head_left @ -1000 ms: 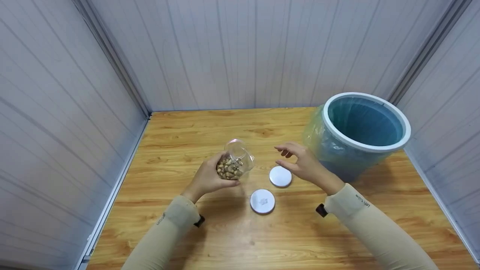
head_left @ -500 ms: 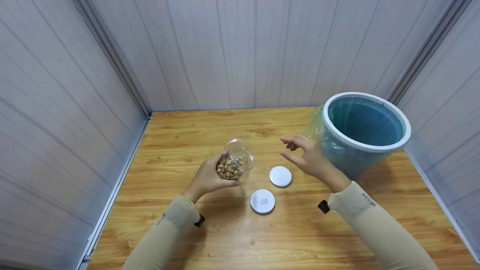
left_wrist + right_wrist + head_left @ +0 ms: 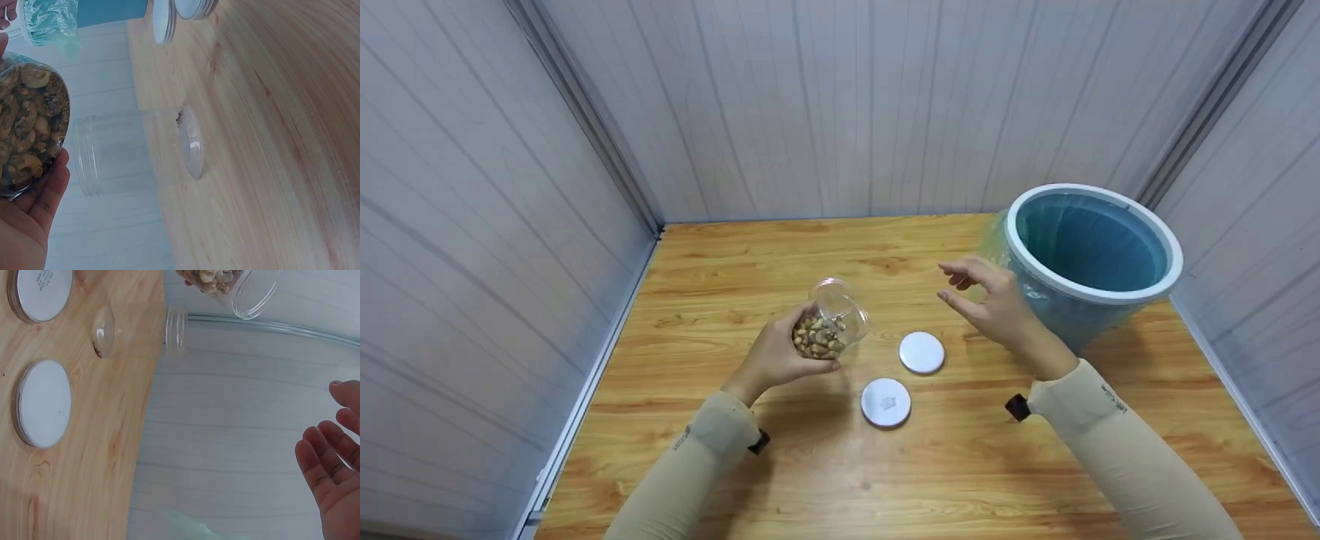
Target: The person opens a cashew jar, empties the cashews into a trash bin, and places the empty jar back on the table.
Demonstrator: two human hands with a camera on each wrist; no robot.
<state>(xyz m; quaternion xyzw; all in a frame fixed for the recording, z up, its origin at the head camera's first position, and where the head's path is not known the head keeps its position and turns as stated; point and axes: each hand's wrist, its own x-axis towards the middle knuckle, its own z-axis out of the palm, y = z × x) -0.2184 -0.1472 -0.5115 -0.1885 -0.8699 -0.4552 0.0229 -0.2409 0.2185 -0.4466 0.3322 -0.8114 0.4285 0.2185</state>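
My left hand point(image 3: 780, 352) grips a clear jar point(image 3: 819, 337) partly filled with tan-brown, nut-like pieces, tilted with its mouth to the right. In the left wrist view the pieces point(image 3: 28, 124) show through the jar's base. A second clear jar point(image 3: 126, 152) stands upright on the table, almost empty, with a dark bit at its bottom; the held jar is raised beside its top and partly covers it in the head view. My right hand point(image 3: 990, 300) hovers in front of the bin, holding nothing, its fingers loosely bent and thumb apart.
Two white round lids, a plain one point(image 3: 921, 352) and a printed one point(image 3: 885, 403), lie on the wooden table point(image 3: 720, 270). A bin point(image 3: 1170, 247) with a white rim and greenish liner stands at the right. Pale panel walls point(image 3: 840, 112) enclose the back and sides.
My right hand has moved right and slightly farther back, away from the jars and toward the bin. The left hand and the jar it holds have stayed in place.
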